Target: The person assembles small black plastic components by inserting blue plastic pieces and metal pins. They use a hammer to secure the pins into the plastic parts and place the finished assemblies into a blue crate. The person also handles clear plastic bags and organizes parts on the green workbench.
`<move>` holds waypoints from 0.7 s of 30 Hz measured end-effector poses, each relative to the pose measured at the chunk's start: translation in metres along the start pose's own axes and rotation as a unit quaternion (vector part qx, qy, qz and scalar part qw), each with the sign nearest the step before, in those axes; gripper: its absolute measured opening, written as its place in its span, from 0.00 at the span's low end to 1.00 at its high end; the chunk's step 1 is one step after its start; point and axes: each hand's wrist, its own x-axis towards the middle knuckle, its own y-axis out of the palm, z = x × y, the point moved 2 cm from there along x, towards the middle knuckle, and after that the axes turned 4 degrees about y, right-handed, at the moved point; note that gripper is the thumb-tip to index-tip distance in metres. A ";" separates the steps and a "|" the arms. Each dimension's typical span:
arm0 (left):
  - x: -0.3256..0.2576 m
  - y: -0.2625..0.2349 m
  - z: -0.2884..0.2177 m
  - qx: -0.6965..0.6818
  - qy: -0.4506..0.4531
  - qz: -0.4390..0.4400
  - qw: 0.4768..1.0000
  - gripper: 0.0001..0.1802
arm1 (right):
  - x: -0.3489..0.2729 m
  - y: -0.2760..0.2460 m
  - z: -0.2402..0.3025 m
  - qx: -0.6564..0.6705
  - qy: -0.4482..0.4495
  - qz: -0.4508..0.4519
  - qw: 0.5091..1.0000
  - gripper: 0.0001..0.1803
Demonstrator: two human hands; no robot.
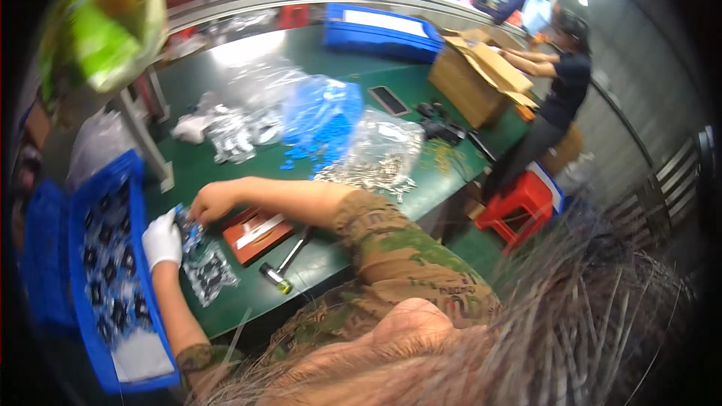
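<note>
My left hand (162,241), in a white glove, is at the table's left side, its fingers closed at the edge of a small clear plastic bag (192,234) with blue and dark bits inside. My bare right hand (213,201) reaches across from the right, curled shut in a pinch at the bag's upper end; its fingertips are partly hidden. Just below lies another clear bag with dark parts (213,277). A reddish-brown block (257,239) with a pale strip on top sits beside my right forearm. In front of it rests a hammer (277,278) with a yellow-green end.
At left stands a long blue bin (153,331) of bagged dark parts. Farther back are a blue parts bag (323,109), a clear bag of small metal pieces (383,143), a phone (389,101) and a cardboard box (466,86), where another person works. A red stool (519,207) stands right.
</note>
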 end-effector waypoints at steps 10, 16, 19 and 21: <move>0.000 0.069 0.046 -0.009 -0.066 0.001 0.998 0.19 | -0.001 0.008 0.000 -0.005 0.028 -0.017 0.999 0.11; 0.002 0.035 0.021 0.045 -0.055 -0.010 0.997 0.19 | 0.003 0.009 0.003 -0.022 0.020 -0.022 0.999 0.10; 0.001 0.037 0.029 0.032 -0.039 -0.031 0.998 0.19 | 0.003 0.010 0.002 -0.009 0.037 -0.031 0.999 0.10; 0.002 0.033 0.029 0.011 -0.044 -0.004 0.999 0.19 | 0.002 0.012 0.001 0.000 0.047 -0.041 0.998 0.10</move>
